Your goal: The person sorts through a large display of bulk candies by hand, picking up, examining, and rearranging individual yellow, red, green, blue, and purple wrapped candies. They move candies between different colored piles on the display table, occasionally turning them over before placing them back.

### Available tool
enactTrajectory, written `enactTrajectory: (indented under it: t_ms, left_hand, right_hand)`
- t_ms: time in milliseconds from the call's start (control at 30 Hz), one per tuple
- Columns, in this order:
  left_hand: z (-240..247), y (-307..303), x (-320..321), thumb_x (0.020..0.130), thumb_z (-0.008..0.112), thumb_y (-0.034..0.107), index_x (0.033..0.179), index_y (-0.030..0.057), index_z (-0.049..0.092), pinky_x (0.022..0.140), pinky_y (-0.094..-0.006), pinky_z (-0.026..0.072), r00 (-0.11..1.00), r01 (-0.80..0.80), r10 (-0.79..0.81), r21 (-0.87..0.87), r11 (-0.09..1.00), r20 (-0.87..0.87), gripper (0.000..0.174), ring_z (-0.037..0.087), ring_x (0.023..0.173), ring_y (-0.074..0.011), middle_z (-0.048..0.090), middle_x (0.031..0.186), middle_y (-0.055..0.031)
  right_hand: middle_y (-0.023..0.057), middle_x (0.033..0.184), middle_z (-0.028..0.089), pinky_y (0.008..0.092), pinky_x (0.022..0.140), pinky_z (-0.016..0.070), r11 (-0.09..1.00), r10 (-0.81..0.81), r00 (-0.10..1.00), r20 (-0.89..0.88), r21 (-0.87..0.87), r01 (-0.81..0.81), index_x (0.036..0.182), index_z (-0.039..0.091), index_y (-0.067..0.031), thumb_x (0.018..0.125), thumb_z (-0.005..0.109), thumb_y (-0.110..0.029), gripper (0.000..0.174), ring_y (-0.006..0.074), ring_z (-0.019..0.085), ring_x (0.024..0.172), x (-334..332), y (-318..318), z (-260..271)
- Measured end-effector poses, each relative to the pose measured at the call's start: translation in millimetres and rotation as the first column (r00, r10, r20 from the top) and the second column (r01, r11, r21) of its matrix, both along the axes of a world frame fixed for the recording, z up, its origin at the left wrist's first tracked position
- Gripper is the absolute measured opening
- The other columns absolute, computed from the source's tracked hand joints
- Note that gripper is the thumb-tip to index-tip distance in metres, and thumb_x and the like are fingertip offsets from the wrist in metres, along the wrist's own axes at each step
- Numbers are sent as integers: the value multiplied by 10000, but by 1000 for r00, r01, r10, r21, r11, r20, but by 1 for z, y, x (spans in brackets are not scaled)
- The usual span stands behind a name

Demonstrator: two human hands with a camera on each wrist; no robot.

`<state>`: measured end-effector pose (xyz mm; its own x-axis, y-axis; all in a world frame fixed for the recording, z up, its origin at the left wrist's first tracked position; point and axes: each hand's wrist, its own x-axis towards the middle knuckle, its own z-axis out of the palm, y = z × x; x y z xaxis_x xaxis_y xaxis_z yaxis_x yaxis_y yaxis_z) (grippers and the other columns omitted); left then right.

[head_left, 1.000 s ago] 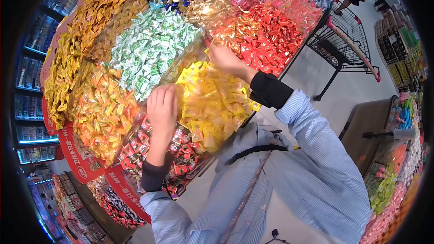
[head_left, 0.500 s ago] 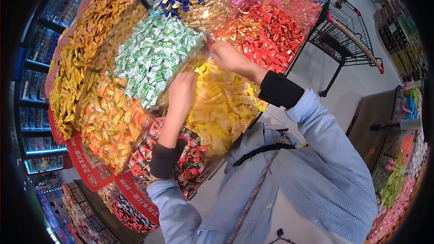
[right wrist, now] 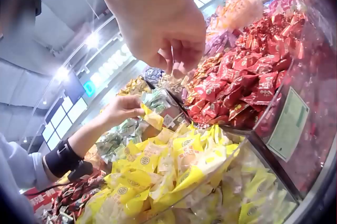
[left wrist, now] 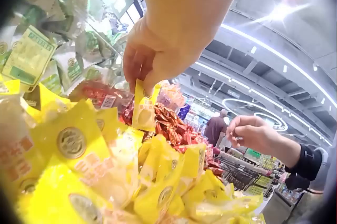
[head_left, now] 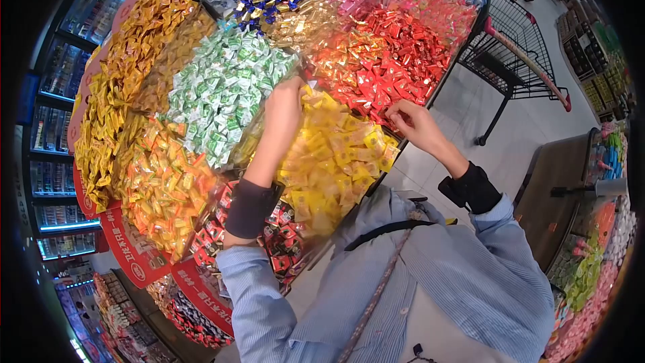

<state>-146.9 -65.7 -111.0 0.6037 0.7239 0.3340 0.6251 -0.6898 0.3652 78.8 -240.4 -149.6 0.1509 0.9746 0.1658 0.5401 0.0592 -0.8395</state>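
A packet (left wrist: pixel 144 113) is pinched below the left hand (left wrist: pixel 168 45); whether the right hand (head_left: pixel 418 126) grips anything cannot be told.

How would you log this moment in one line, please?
left hand: pinches yellow packet above yellow pile | right hand: fingers curled near red candies, grip unclear

I'm seeing yellow wrappers (head_left: pixel 329 154) showing glossy, crinkled plastic, red ones (head_left: pixel 403 60) at one o'clock gleaming like foil, clear dividers (right wrist: pixel 268 166) looking smooth, and striped blue sleeves (head_left: pixel 255 289) looking like matt cloth.
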Motion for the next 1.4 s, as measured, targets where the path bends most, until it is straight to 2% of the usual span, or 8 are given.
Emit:
enactTrajectory:
  t_ms: [100,567,667,833,900,1000,1233,1400]
  left_hand:
    - [-19,18,24,771,561,23,890,15,555,656,-468,445,992,-45,20,-207,977,-121,119,576,801,-393,598,834,-222]
    - [-63,34,56,797,510,40,876,-32,582,705,-404,518,868,-110,80,-32,993,-490,129,635,822,-331,636,842,-202]
    - [-37,21,54,797,501,30,870,-32,575,697,-411,516,873,-132,131,29,991,-471,121,631,821,-332,632,826,-206]
    - [28,-28,28,807,501,6,926,-22,556,693,-369,510,974,115,-102,55,992,-204,134,620,802,-319,623,901,-187]
    - [45,-49,18,809,540,27,998,-19,547,695,-333,506,985,164,-170,-176,971,-19,195,624,808,-281,622,917,-167]
    - [45,-75,11,827,575,29,1053,-11,554,692,-291,504,965,234,-151,-447,863,214,231,624,835,-184,636,926,-116]
    - [21,-94,7,812,608,-18,1058,-12,536,700,-233,488,821,466,109,-768,439,561,256,592,888,-121,580,984,-61]
    - [27,-99,2,836,569,-31,991,-19,565,687,-218,483,833,406,139,-763,503,535,156,595,811,-104,610,894,-42]
  right_hand:
    - [80,811,579,283,636,451,999,40,999,22,-33,-39,917,564,-19,835,555,-73,99,176,568,720,3,-8,-1]
    - [110,873,540,375,761,434,973,197,868,456,-197,-117,973,533,-43,685,725,-221,389,287,519,888,-16,-41,-20]
    - [120,884,540,375,758,435,980,172,913,370,-162,-119,962,540,-38,672,733,-171,372,295,520,880,-17,-39,-35]
    - [81,799,520,316,667,430,985,153,976,156,-108,-137,949,552,-23,682,716,-84,320,214,508,748,-3,-35,-43]
    - [41,766,509,286,626,418,978,96,994,-45,-184,-103,962,553,-18,701,711,-75,311,151,486,687,5,-29,-21]
    - [-28,788,538,243,618,431,976,-4,927,-375,-203,-78,1019,546,-11,755,700,-81,313,49,487,676,5,-17,18]
    - [36,926,610,260,732,497,980,120,626,-771,-11,-201,1036,546,-12,809,646,-77,256,103,586,847,-23,-2,46]
    - [48,840,616,271,662,515,980,79,584,-808,-43,-192,949,581,13,815,635,-115,194,116,600,760,-27,-3,54]
